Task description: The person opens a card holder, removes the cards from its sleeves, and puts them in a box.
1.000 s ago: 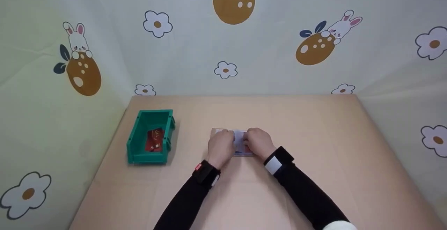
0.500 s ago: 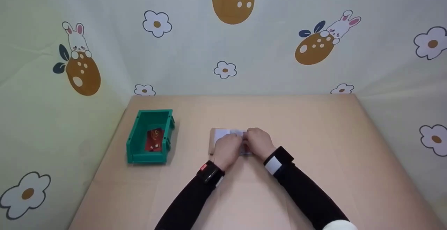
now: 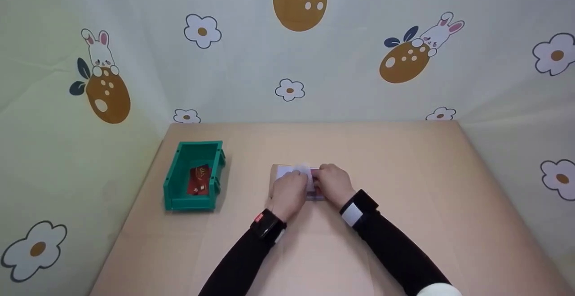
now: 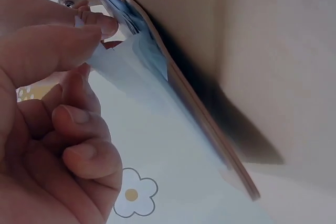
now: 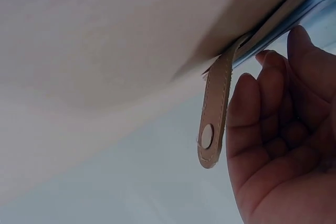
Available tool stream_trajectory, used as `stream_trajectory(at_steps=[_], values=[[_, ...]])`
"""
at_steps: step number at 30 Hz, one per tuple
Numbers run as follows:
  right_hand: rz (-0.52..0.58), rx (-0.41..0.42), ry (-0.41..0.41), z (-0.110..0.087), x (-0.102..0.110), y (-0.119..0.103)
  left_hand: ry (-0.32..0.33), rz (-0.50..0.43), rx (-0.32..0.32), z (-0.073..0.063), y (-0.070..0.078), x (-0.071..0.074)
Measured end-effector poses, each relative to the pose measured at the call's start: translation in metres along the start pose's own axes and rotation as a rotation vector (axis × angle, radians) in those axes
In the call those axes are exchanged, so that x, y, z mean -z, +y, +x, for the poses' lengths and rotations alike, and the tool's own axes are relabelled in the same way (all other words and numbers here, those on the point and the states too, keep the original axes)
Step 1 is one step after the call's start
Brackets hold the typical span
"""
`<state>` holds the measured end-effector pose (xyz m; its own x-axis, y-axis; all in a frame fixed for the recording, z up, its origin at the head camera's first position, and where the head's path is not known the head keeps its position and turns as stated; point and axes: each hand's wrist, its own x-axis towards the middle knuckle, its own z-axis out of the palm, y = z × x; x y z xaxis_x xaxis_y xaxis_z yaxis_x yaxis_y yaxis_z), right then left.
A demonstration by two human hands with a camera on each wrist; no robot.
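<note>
An open card holder (image 3: 273,181) with a tan cover and clear plastic sleeves lies mid-table in the head view. My left hand (image 3: 289,192) pinches a translucent sleeve (image 4: 128,64) between thumb and finger, lifting it from the other pages; its remaining fingers are curled. At the holder's right side, my right hand (image 3: 334,183) has its thumb and bent fingers at the sleeves' edge, gripping there. Something red shows by its fingertips. The right wrist view shows the holder's tan strap (image 5: 214,111) with a metal snap, sticking out beside these fingers.
A green plastic bin (image 3: 191,205) stands to the left on the tan table (image 3: 395,152), with red cards (image 3: 199,180) lying inside. Patterned cloth walls (image 3: 251,62) enclose the table at the back and both sides.
My left hand moved right across the holder, then slightly back left with a sleeve raised in its fingers. More of the holder's left page now shows. My right hand has stayed almost still.
</note>
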<state>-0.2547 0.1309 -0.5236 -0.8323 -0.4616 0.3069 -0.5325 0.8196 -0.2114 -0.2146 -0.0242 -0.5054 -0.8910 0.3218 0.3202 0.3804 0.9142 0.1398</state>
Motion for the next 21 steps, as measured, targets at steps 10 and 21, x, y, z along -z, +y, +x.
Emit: stream_trajectory(at_steps=[10,21], values=[[-0.015,-0.033,-0.04,0.001,0.002,-0.001,0.061,-0.047,0.202,-0.005,-0.011,0.013],[-0.041,-0.032,-0.056,0.002,0.002,-0.002,-0.019,-0.105,0.362,-0.006,-0.035,0.018]])
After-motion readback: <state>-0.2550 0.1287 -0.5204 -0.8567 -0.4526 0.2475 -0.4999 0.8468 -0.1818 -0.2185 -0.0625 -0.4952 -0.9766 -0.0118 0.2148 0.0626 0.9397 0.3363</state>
